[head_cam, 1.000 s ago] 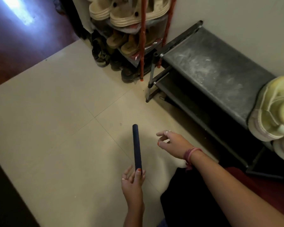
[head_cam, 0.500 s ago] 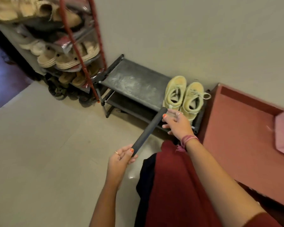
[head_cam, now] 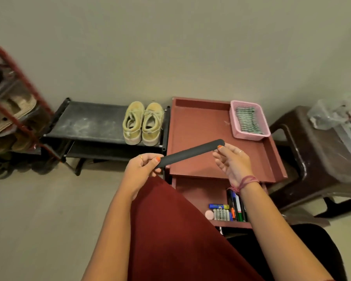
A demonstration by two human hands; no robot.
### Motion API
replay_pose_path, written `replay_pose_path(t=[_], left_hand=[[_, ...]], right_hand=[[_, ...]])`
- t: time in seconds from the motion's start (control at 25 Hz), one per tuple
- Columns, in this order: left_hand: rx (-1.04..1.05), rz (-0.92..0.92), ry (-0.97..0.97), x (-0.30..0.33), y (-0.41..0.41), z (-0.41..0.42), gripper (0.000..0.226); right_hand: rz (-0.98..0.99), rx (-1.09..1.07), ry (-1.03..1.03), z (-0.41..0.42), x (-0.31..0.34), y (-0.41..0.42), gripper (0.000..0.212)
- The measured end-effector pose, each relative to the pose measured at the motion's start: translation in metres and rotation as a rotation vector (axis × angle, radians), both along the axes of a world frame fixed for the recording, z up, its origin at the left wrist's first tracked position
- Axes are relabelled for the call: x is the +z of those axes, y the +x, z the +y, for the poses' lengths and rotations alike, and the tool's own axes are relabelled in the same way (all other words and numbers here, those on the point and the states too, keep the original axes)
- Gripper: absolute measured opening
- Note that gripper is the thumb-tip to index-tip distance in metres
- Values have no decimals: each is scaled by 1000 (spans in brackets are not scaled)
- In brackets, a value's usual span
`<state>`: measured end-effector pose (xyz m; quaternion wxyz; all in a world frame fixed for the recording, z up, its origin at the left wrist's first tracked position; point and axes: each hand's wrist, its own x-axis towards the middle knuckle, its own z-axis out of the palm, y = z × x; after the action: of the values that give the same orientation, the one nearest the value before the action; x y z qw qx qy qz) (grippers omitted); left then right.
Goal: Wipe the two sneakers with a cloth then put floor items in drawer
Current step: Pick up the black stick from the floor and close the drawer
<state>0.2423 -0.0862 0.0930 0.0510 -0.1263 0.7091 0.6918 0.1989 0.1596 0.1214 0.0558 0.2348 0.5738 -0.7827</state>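
Observation:
A long dark grey rod (head_cam: 190, 152) hangs in the air between my hands. My left hand (head_cam: 142, 169) grips its lower left end. My right hand (head_cam: 231, 161) pinches its upper right end with thumb and fingers. Below them a red drawer (head_cam: 201, 193) stands pulled out, holding pens, batteries and a pink round thing. Two yellow sneakers (head_cam: 143, 122) sit side by side on a low black rack (head_cam: 85, 122) against the wall. A striped cloth (head_cam: 247, 120) lies folded in a pink basket (head_cam: 251, 135).
The red cabinet top (head_cam: 201, 128) carries the pink basket at its right rear. A brown plastic stool (head_cam: 322, 159) with plastic bags stands to the right. A red-framed shoe rack (head_cam: 12, 110) full of sandals stands to the left. Beige tiled floor (head_cam: 49, 220) lies lower left.
My view swung right from the floor to the red cabinet. The rod rose and moved right, and my right hand took hold of its far end.

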Motion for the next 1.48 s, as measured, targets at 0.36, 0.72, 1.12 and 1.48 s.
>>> replay_pose_path(t=[0.36, 0.72, 1.12, 1.48], left_hand=[[-12, -100, 140, 0, -16, 118, 20], [551, -370, 516, -72, -23, 118, 10], [725, -410, 647, -87, -39, 112, 12], [727, -424, 634, -86, -42, 112, 18]], right_hand=[[-198, -330, -197, 106, -42, 71, 7], [-576, -332, -53, 133, -161, 46, 10], [-657, -236, 183, 93, -245, 4, 6], [-740, -179, 249, 105, -273, -1, 20]])
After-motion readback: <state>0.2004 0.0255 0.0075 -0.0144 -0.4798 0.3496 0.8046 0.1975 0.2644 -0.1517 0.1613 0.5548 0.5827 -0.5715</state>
